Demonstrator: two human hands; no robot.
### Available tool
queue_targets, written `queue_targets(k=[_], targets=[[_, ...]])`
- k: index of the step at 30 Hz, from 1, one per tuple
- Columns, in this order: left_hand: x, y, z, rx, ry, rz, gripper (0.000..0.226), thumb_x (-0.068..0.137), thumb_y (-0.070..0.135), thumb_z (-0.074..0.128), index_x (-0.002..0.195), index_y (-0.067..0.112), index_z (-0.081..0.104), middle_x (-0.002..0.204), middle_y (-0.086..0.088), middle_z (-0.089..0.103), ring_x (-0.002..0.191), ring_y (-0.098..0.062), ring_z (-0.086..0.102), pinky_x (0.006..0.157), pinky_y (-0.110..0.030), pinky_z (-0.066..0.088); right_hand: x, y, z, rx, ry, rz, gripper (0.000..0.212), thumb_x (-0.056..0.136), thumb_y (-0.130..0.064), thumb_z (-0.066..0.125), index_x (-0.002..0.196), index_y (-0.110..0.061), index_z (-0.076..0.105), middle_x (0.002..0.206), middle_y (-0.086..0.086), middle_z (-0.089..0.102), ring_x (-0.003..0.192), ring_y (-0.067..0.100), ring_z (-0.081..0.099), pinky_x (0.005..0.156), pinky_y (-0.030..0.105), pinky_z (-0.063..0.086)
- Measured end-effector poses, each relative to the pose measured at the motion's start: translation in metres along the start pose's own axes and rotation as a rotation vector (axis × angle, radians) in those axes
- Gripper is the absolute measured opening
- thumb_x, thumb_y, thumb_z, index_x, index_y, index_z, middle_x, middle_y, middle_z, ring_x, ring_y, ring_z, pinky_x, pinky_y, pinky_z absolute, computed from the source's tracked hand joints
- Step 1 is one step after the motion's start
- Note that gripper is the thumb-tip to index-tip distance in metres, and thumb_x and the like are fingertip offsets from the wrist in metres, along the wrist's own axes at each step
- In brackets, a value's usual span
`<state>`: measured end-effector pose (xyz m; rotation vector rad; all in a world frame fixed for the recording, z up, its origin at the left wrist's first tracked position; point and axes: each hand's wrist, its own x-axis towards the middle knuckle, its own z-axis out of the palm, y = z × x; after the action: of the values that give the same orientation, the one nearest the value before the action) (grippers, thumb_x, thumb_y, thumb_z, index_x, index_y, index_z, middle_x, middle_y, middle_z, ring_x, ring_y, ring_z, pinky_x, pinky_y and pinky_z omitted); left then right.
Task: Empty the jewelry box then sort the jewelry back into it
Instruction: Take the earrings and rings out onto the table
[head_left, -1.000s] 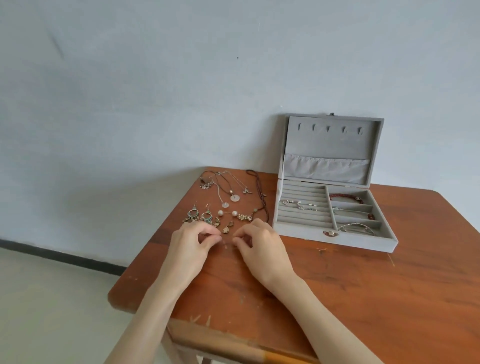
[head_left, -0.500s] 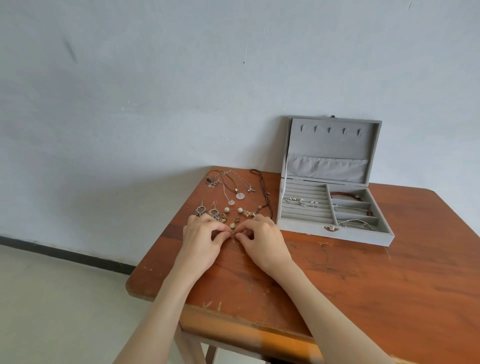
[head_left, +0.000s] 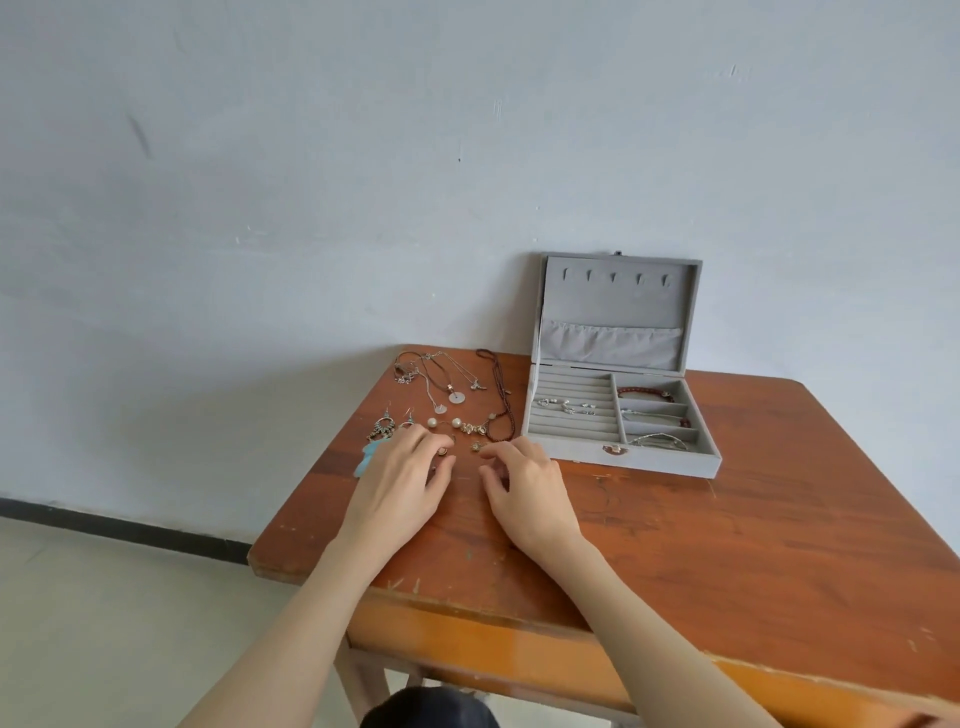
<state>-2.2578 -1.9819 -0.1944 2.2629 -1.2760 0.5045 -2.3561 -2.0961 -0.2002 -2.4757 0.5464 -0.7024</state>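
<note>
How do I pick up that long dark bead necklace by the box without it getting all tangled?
Pinch the dark bead necklace at its far loop end, coming from above. It lies flat in a long narrow loop running away from you, so lifting that end should let it hang straight, clear of the jewelry box and the other necklaces.

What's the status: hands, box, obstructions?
Left hand, right hand on wooden table, fingering small earrings. Open grey velvet jewelry box partly filled. Path clear.

head view | above, facing forward-down | near table (head_left: 675, 545) | single view
</note>
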Motion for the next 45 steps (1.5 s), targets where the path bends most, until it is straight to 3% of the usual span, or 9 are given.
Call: queue_targets(k=[4, 7, 10, 15, 23, 34, 41, 43, 45], targets=[[0.003, -0.003, 0.006, 0.081, 0.031, 0.112, 0.018, 0.083, 0.022, 0.062, 0.099, 0.014, 0.066, 0.088, 0.002, 0.060, 0.079, -0.017, 0.062, 0.065, -0.029, 0.049, 0.000, 0.011, -0.015, -0.029, 0.096, -0.101, 0.022, 0.089, -0.019, 0.053, 0.107, -0.014, 0.064, 0.098, 0.004, 0.063, 0.093, 0.023, 0.058, 0.086, 0.040, 0.047], [0.021, 0.004, 0.012, 0.105, 0.018, 0.174, 0.031, 0.087, 0.031, 0.042, 0.103, 0.015, 0.064, 0.094, 0.002, 0.060, 0.085, -0.018, 0.059, 0.070, -0.032, 0.046, 0.016, 0.024, -0.040, -0.027, 0.243, -0.145, 0.022, 0.086, -0.022, 0.049, 0.096, -0.014, 0.067, 0.087, 0.002, 0.065, 0.080, 0.023, 0.062, 0.074, 0.039, 0.050], [0.054, 0.022, 0.022, 0.098, 0.033, 0.190, 0.029, 0.087, 0.028, 0.042, 0.100, 0.016, 0.066, 0.093, 0.001, 0.061, 0.085, -0.020, 0.058, 0.070, -0.033, 0.043, 0.042, 0.046, -0.058, -0.114, 0.296, -0.100, 0.022, 0.086, -0.022, 0.049, 0.090, -0.014, 0.069, 0.086, 0.002, 0.067, 0.084, 0.028, 0.060, 0.074, 0.040, 0.047], [0.101, 0.046, 0.054, 0.048, -0.073, 0.122, 0.026, 0.093, 0.025, 0.049, 0.115, 0.020, 0.062, 0.107, 0.001, 0.056, 0.103, -0.021, 0.045, 0.079, -0.030, 0.028, 0.078, 0.081, -0.065, -0.232, 0.112, 0.142, 0.024, 0.093, -0.022, 0.049, 0.109, -0.020, 0.067, 0.114, 0.000, 0.061, 0.115, 0.024, 0.043, 0.089, 0.037, 0.031], [0.125, 0.052, 0.084, 0.100, -0.198, 0.130, 0.031, 0.096, 0.032, 0.042, 0.122, 0.029, 0.059, 0.120, 0.006, 0.053, 0.110, -0.020, 0.036, 0.083, -0.032, 0.026, 0.090, 0.092, -0.059, -0.355, -0.068, 0.108, 0.027, 0.094, -0.027, 0.046, 0.112, -0.030, 0.066, 0.115, 0.000, 0.053, 0.115, 0.023, 0.038, 0.091, 0.037, 0.028], [0.142, 0.064, 0.075, 0.077, -0.347, 0.074, 0.021, 0.092, 0.030, 0.054, 0.102, 0.015, 0.063, 0.108, 0.000, 0.061, 0.107, -0.020, 0.041, 0.089, -0.033, 0.026, 0.089, 0.095, -0.057, -0.275, -0.062, 0.129, 0.023, 0.093, -0.024, 0.046, 0.106, -0.022, 0.065, 0.115, 0.002, 0.054, 0.116, 0.023, 0.039, 0.094, 0.037, 0.028], [0.149, 0.070, 0.071, 0.101, -0.439, 0.096, 0.022, 0.093, 0.019, 0.052, 0.111, 0.014, 0.063, 0.114, -0.002, 0.062, 0.109, -0.021, 0.044, 0.091, -0.030, 0.028, 0.090, 0.095, -0.057, -0.306, -0.065, 0.120, 0.025, 0.094, -0.023, 0.044, 0.110, -0.021, 0.063, 0.118, 0.003, 0.054, 0.118, 0.024, 0.038, 0.092, 0.038, 0.027], [0.147, 0.071, 0.068, 0.084, -0.424, 0.071, 0.022, 0.093, 0.018, 0.051, 0.110, 0.014, 0.064, 0.112, -0.003, 0.063, 0.108, -0.021, 0.046, 0.090, -0.029, 0.032, 0.090, 0.096, -0.056, -0.336, -0.059, 0.088, 0.024, 0.094, -0.021, 0.043, 0.109, -0.020, 0.062, 0.117, 0.003, 0.055, 0.116, 0.025, 0.039, 0.090, 0.037, 0.027], [0.143, 0.073, 0.060, -0.054, -0.340, -0.032, 0.019, 0.092, 0.019, 0.053, 0.105, 0.014, 0.066, 0.105, -0.001, 0.066, 0.100, -0.014, 0.052, 0.080, -0.017, 0.037, 0.088, 0.096, -0.058, -0.300, -0.011, 0.061, 0.024, 0.094, -0.022, 0.043, 0.106, -0.018, 0.064, 0.113, 0.003, 0.058, 0.113, 0.026, 0.042, 0.088, 0.037, 0.027]])
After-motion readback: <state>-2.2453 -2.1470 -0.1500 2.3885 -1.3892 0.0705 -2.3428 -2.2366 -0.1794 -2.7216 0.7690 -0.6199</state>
